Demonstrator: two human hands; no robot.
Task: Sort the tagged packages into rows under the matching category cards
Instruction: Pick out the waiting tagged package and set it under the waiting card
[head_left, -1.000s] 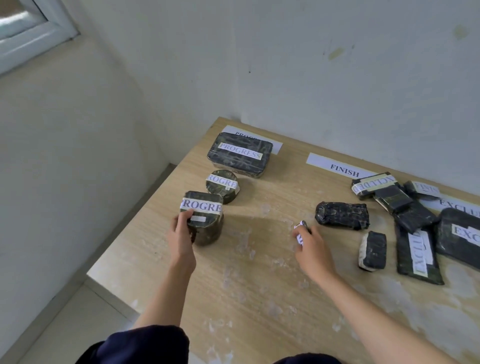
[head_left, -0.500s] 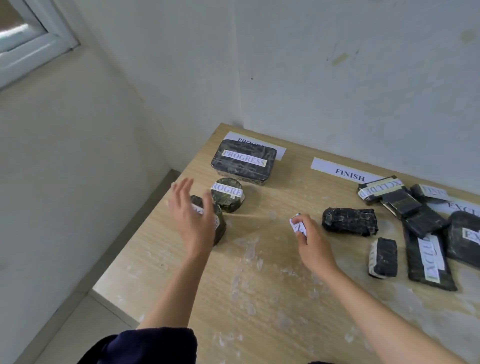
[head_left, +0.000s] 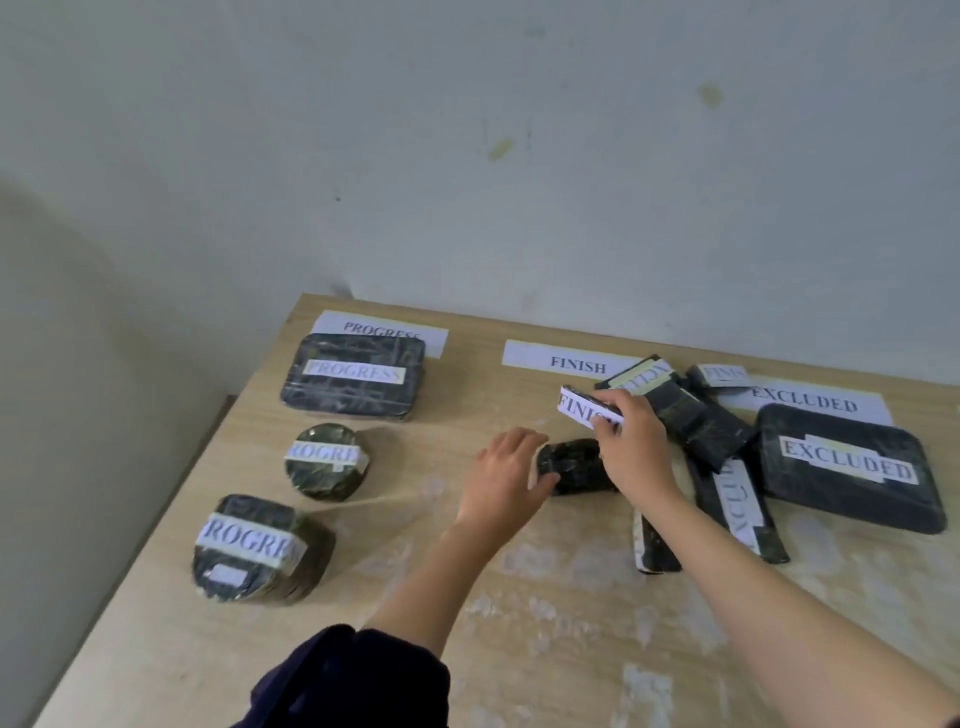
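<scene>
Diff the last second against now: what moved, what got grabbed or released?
Left hand let go of the nearest PROGRESS cylinder and crossed to the untagged dark package. Right hand carried the small FINISH package from mid-table up toward the FINISH card. PROGRESS row and EXCLUDED pile unchanged.

Both forearms are bare. A dark navy sleeve (head_left: 358, 675) covers the left upper arm and is pushed up in folds. No ring or watch is visible.

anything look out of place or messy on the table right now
Yes: the right-hand pile is jumbled. Excluded-tagged packages overlap at angles, one lying onto the FINISH card, and a FINISH-tagged package sits by the EXCLUDED card. The PROGRESS row looks tidy.
</scene>
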